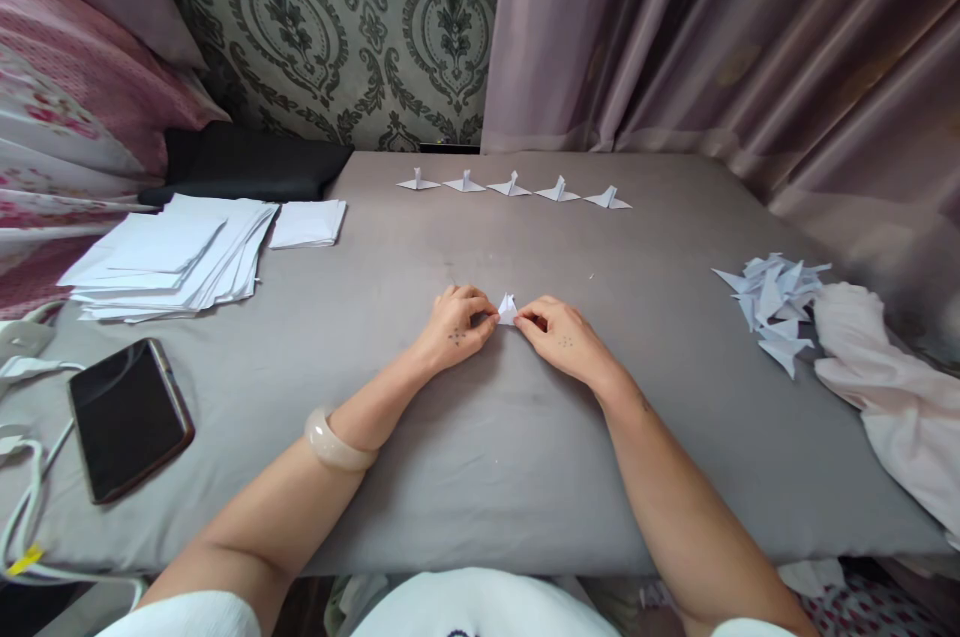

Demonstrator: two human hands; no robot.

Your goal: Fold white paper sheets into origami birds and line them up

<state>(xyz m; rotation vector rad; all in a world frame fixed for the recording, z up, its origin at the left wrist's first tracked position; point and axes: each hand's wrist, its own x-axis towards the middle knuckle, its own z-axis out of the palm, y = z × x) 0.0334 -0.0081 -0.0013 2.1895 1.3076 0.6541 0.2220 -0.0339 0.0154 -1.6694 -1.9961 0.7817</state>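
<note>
A small folded white paper crane (508, 309) is held between my two hands, low over the middle of the table. My left hand (459, 325) pinches its left side between thumb and fingers. On the opposite side, my right hand (559, 332) grips the right edge in the same way. The fingertips cover both ends of the folded paper, so its full shape is partly hidden. A row of several finished-looking paper cranes (513, 185) with spread wings stands farther back on the table.
Stacked white paper sheets (172, 252) and a smaller pile of paper squares (307, 224) lie at the left. Nearer are a phone (129, 419) and white cables (34, 487). Heaped folded paper pieces (776, 297) sit at the right beside a pale cloth (885, 377).
</note>
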